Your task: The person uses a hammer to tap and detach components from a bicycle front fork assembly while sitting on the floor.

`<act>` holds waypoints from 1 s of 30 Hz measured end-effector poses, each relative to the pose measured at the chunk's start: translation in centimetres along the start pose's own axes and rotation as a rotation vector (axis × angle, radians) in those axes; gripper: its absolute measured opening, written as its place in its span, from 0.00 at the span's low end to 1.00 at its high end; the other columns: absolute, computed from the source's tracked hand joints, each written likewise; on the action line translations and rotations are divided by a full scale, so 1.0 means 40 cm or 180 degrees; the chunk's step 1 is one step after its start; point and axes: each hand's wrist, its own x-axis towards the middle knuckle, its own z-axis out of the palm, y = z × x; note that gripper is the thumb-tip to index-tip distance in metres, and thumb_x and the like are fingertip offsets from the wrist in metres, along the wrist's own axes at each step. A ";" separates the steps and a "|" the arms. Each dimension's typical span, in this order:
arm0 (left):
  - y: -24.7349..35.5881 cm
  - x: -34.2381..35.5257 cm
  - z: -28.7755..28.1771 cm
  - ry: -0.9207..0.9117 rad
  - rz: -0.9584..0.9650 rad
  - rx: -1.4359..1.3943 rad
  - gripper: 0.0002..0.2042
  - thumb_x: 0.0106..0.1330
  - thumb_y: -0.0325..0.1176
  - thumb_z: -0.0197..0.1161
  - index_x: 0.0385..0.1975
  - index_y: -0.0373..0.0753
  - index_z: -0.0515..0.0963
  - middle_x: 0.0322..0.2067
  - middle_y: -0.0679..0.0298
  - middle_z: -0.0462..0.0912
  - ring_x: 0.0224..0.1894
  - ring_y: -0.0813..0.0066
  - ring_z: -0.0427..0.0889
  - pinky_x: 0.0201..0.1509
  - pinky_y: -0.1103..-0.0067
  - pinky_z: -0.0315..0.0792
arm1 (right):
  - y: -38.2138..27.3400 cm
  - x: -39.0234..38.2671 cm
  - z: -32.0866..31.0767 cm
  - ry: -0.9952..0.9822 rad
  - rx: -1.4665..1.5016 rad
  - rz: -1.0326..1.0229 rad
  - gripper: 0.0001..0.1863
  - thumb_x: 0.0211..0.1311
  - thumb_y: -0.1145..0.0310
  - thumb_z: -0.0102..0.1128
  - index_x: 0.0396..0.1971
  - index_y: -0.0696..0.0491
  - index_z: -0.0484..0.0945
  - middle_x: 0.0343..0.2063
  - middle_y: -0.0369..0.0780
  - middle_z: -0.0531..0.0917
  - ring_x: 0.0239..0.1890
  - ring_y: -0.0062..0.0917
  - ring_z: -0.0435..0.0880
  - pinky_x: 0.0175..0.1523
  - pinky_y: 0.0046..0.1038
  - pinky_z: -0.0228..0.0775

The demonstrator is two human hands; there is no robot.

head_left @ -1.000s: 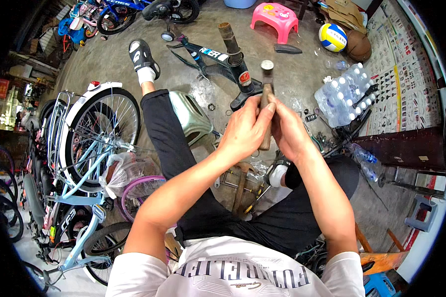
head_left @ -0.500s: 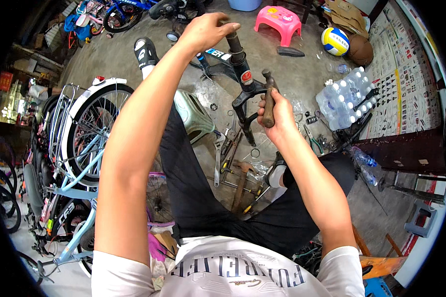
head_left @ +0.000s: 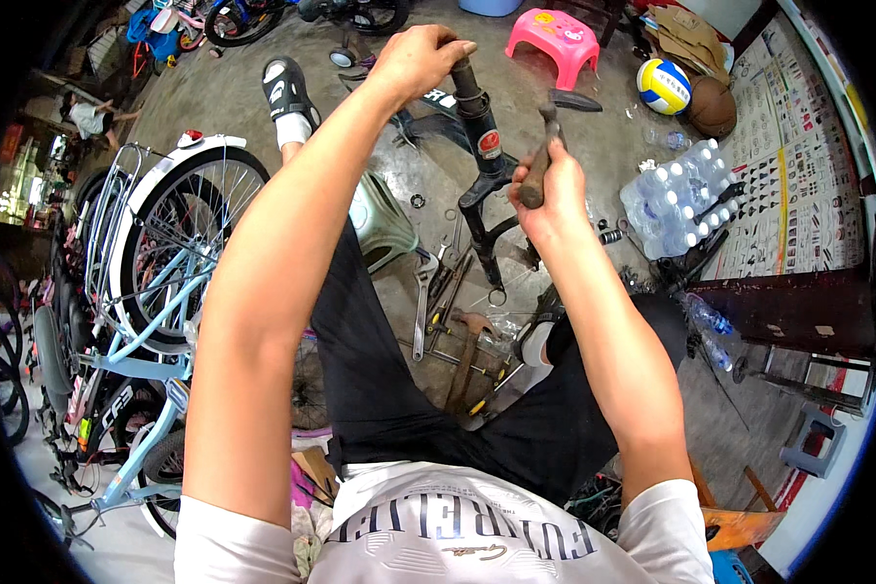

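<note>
A black bicycle frame (head_left: pixel 484 180) stands between my legs, its head tube upright with a round red badge. From the top of the head tube rises a dark metal tube (head_left: pixel 465 80). My left hand (head_left: pixel 419 64) is closed about that tube's upper end, thumb and fingertips against it. To the right of the head tube my right hand (head_left: pixel 559 193) is wrapped around the wooden handle of a hammer (head_left: pixel 536 177). The hammer points upward, its small metal head apart from the frame and the tube.
An adjustable wrench (head_left: pixel 423 300), a claw hammer (head_left: pixel 469 352) and several other tools lie on the floor. A pale green frame-like piece (head_left: pixel 380 219) is by my left leg. Bicycles (head_left: pixel 180 248) crowd the left; bottled water (head_left: pixel 679 200) and a pink stool (head_left: pixel 553 41) stand right and ahead.
My right hand and the hammer have moved slightly up and to the right, away from the head tube. My left hand stays on the tube. A person has come into view at the far left.
</note>
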 end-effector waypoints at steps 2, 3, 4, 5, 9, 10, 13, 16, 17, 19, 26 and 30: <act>0.032 0.000 0.006 0.0049 0.0029 0.0081 0.21 0.68 0.46 0.63 0.49 0.35 0.82 0.39 0.56 0.88 0.42 0.69 0.87 0.49 0.74 0.77 | 0.007 -0.009 -0.005 0.0115 0.0046 0.0150 0.18 0.76 0.51 0.45 0.41 0.53 0.70 0.29 0.36 0.75 0.25 0.22 0.72 0.27 0.27 0.64; 0.049 0.001 0.010 0.0074 0.0048 0.0162 0.21 0.68 0.46 0.64 0.49 0.35 0.82 0.39 0.56 0.88 0.42 0.69 0.87 0.49 0.74 0.77 | 0.014 -0.017 -0.004 0.0112 -0.0032 0.0208 0.18 0.76 0.51 0.45 0.41 0.53 0.69 0.29 0.36 0.75 0.25 0.22 0.73 0.27 0.27 0.64; 0.062 0.005 0.010 0.0097 0.0070 0.0244 0.21 0.68 0.46 0.64 0.49 0.34 0.82 0.39 0.55 0.88 0.42 0.68 0.87 0.49 0.74 0.77 | 0.016 -0.025 0.002 0.0109 -0.0105 0.0266 0.18 0.75 0.52 0.45 0.41 0.53 0.69 0.29 0.36 0.75 0.25 0.22 0.73 0.27 0.26 0.64; 0.066 0.011 0.006 0.0088 0.0062 0.0212 0.21 0.68 0.46 0.64 0.49 0.34 0.83 0.39 0.55 0.88 0.41 0.68 0.87 0.49 0.75 0.77 | 0.026 -0.016 0.001 -0.0069 -0.0021 0.0239 0.17 0.75 0.51 0.47 0.42 0.52 0.69 0.28 0.39 0.76 0.23 0.26 0.76 0.23 0.32 0.67; 0.046 0.037 -0.015 0.0120 0.0435 0.0302 0.19 0.68 0.46 0.63 0.49 0.36 0.83 0.37 0.56 0.88 0.40 0.70 0.88 0.47 0.75 0.78 | 0.017 -0.032 0.011 -0.0211 -0.0063 0.0040 0.18 0.74 0.51 0.48 0.43 0.52 0.68 0.27 0.39 0.76 0.22 0.27 0.76 0.23 0.32 0.68; 0.061 0.037 -0.010 0.0029 0.0374 0.0029 0.19 0.68 0.45 0.63 0.48 0.36 0.83 0.38 0.56 0.88 0.41 0.71 0.88 0.47 0.75 0.78 | 0.005 -0.020 0.003 -0.0146 -0.0041 -0.0004 0.18 0.74 0.51 0.49 0.43 0.52 0.68 0.27 0.39 0.76 0.22 0.27 0.76 0.23 0.32 0.68; 0.083 0.012 -0.015 0.0085 0.0280 -0.0166 0.19 0.68 0.45 0.64 0.48 0.36 0.83 0.38 0.57 0.89 0.41 0.72 0.87 0.46 0.75 0.78 | -0.007 0.005 -0.007 -0.0176 -0.0010 0.0033 0.17 0.74 0.52 0.49 0.43 0.52 0.68 0.28 0.39 0.76 0.23 0.27 0.76 0.24 0.32 0.68; 0.070 -0.006 -0.019 0.0160 0.0309 -0.0249 0.19 0.67 0.44 0.65 0.49 0.35 0.83 0.41 0.57 0.88 0.42 0.72 0.86 0.47 0.76 0.77 | -0.006 0.007 -0.010 -0.0093 0.0004 0.0025 0.16 0.73 0.54 0.50 0.42 0.52 0.68 0.28 0.40 0.76 0.23 0.27 0.76 0.24 0.32 0.68; 0.073 -0.007 -0.014 0.0088 0.0221 -0.0265 0.19 0.67 0.44 0.66 0.49 0.35 0.82 0.41 0.57 0.88 0.42 0.72 0.86 0.47 0.76 0.77 | -0.008 0.010 -0.013 -0.0021 -0.0025 0.0029 0.15 0.72 0.54 0.50 0.42 0.52 0.68 0.28 0.40 0.76 0.23 0.27 0.77 0.24 0.32 0.68; 0.077 -0.015 -0.015 -0.0032 0.0028 -0.0254 0.20 0.66 0.43 0.66 0.50 0.35 0.82 0.42 0.57 0.88 0.42 0.72 0.86 0.47 0.77 0.76 | -0.006 0.013 -0.012 0.0111 -0.0058 0.0007 0.15 0.71 0.55 0.51 0.42 0.52 0.68 0.28 0.39 0.76 0.23 0.27 0.77 0.24 0.31 0.67; 0.058 -0.018 -0.026 0.0240 0.0193 0.0014 0.22 0.63 0.42 0.69 0.53 0.34 0.80 0.47 0.55 0.87 0.48 0.67 0.86 0.52 0.74 0.77 | -0.016 0.007 -0.003 -0.1078 -0.0550 0.0129 0.15 0.73 0.56 0.49 0.42 0.53 0.70 0.29 0.39 0.76 0.22 0.26 0.75 0.24 0.31 0.66; 0.073 -0.023 -0.027 0.0174 0.0196 0.0138 0.23 0.62 0.42 0.69 0.52 0.34 0.81 0.46 0.53 0.86 0.48 0.65 0.86 0.53 0.73 0.76 | -0.035 0.012 -0.021 0.0085 0.0140 -0.0156 0.15 0.73 0.55 0.47 0.40 0.52 0.69 0.29 0.39 0.76 0.25 0.26 0.76 0.27 0.34 0.68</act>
